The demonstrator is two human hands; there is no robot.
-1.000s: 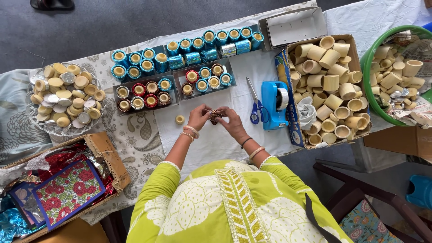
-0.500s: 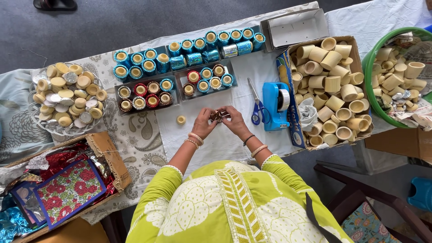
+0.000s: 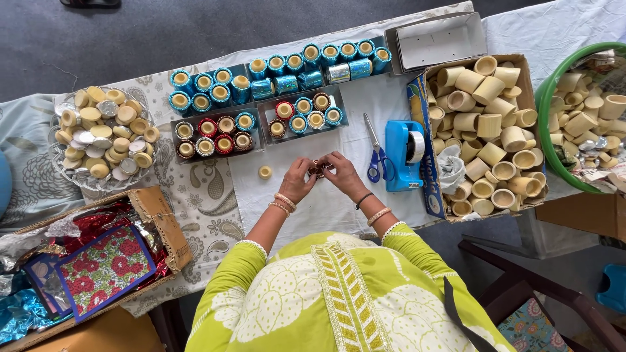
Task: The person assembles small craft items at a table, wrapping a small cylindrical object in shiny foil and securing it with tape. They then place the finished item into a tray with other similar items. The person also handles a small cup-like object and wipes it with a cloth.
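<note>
My left hand (image 3: 299, 180) and my right hand (image 3: 340, 173) meet over the white cloth (image 3: 306, 215) and together pinch a small reddish-brown foil-wrapped ring (image 3: 318, 168). Both wrists wear bangles. A single bare cream ring (image 3: 265, 172) lies on the cloth just left of my left hand. Beyond the hands sit two grey trays (image 3: 257, 126) holding red, brown and blue wrapped rings.
Blue wrapped rings (image 3: 280, 72) line the far edge. Blue-handled scissors (image 3: 373, 155) and a blue tape dispenser (image 3: 405, 154) lie right of my hands. A cardboard box (image 3: 490, 133) and green tub (image 3: 585, 111) hold bare rings. At left: a glass bowl (image 3: 104, 140), a box of foil (image 3: 85, 261).
My hands stay in about the same place over the cloth, turning the small wrapped ring between the fingers. Nothing else has moved.
</note>
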